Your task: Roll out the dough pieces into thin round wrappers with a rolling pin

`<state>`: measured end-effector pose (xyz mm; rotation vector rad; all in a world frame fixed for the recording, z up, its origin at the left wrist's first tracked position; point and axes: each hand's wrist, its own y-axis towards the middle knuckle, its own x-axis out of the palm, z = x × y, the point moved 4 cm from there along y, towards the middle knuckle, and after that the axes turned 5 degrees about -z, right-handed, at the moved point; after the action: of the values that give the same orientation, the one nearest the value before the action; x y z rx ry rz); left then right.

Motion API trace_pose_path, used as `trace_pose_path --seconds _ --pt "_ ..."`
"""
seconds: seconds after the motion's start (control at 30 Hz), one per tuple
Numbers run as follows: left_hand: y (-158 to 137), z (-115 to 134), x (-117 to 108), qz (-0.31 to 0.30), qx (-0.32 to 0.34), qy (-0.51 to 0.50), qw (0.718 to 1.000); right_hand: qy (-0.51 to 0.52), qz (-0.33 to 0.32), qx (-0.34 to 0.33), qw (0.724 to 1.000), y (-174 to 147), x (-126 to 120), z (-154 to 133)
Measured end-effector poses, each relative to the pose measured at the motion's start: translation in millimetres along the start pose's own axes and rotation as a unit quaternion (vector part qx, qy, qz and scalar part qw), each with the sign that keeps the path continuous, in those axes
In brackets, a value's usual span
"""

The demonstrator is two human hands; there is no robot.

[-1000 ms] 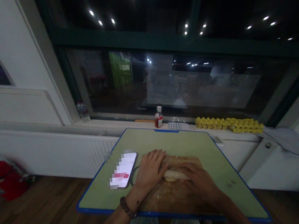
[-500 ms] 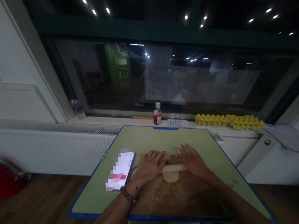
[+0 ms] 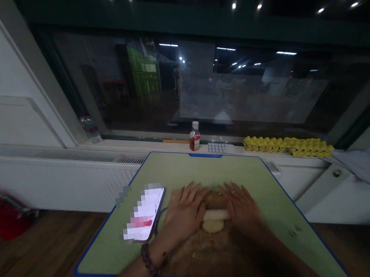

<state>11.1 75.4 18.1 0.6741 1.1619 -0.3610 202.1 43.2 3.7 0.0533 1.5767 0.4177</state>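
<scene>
My left hand (image 3: 186, 209) lies with its fingers stretched forward over the left end of a pale rolling pin (image 3: 215, 215). On the pin's right end rests my right hand (image 3: 242, 205), its fingers also extended and slightly apart. Both palms press down from above and hide the pin's ends. A small flat round of dough (image 3: 213, 226) shows at the pin's near side; its far part is covered by the pin. Beneath them is a brown wooden board (image 3: 214, 259), dusted in places. A bracelet is on my left wrist.
A lit phone (image 3: 145, 217) lies left of the board on the green, blue-edged table (image 3: 240, 163). Along the windowsill stand a sauce bottle (image 3: 194, 136), a yellow egg carton (image 3: 286, 145) and a clear bottle (image 3: 90, 127). A radiator (image 3: 60, 180) runs beneath the sill.
The fingers of both hands have straightened over the pin. The pin and hands have come slightly nearer to me, and the head view has shifted a little.
</scene>
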Motion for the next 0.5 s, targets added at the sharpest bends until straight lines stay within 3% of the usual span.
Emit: trace_pose_path --seconds 0.1,0.23,0.5 --pt "-11.3 2.7 -2.3 -0.024 0.018 -0.021 0.999 0.029 -0.008 0.025 0.999 -14.3 -5.8 -7.2" --pt "-18.3 3.9 -3.5 -0.028 0.031 -0.024 0.999 0.059 -0.018 0.010 0.998 -24.4 -10.0 -12.0" --pt "1.9 -3.6 7.3 -0.015 -0.006 0.011 1.000 0.031 -0.025 0.016 0.999 -0.4 -3.7 -2.7"
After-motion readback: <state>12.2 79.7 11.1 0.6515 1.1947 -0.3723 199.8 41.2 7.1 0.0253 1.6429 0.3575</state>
